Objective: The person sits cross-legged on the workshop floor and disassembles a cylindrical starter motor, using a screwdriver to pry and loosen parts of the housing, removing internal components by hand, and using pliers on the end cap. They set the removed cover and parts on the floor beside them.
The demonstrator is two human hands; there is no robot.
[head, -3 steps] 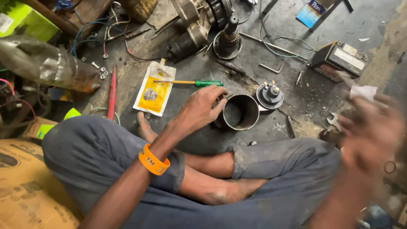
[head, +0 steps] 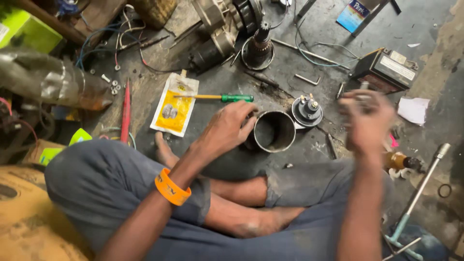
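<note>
Left hand [head: 226,129] grips rim of metal cylinder [head: 274,131], fingers curled over edge; cylinder lies on floor, open end up toward camera. Right hand [head: 367,121] raised right of cylinder, blurred, fingers curled; whether holding anything, cannot tell. Round cap [head: 307,111] touches cylinder's upper right. Green screwdriver [head: 227,97] and yellow packet [head: 175,105] left of cylinder.

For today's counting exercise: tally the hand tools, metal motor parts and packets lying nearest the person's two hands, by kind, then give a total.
Screwdrivers: 2 (green-handled screwdriver, red screwdriver)
Metal cylinder housing, touched by the left hand: 1
Round end cap with terminals: 1
Yellow and white packet: 1
Total: 5
The right hand is blurred.
</note>
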